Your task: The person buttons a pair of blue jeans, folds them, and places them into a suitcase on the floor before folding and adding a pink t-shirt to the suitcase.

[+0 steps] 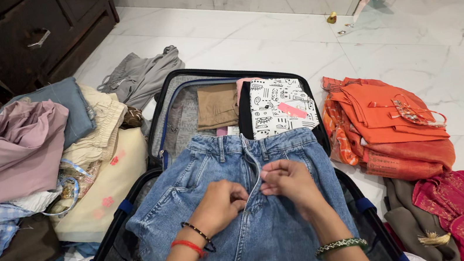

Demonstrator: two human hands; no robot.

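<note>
Jeans, soft heavy denim, lie across open suitcase; left hand and right hand pinch fly; waistband offers firmest hold.

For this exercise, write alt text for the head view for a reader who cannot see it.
Two hands, left hand and right hand, pinch the fly of blue jeans spread over an open suitcase. Folded orange clothes lie on the white floor nearby.

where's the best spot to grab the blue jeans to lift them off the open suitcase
Probably the waistband of the blue jeans, taken at its two outer corners from the far side. The jeans lie flat, front up, across the open suitcase, waistband farthest from the person. That thick band likely holds its shape, so the legs should hang straight. Both the left hand and right hand are at the fly.
</note>
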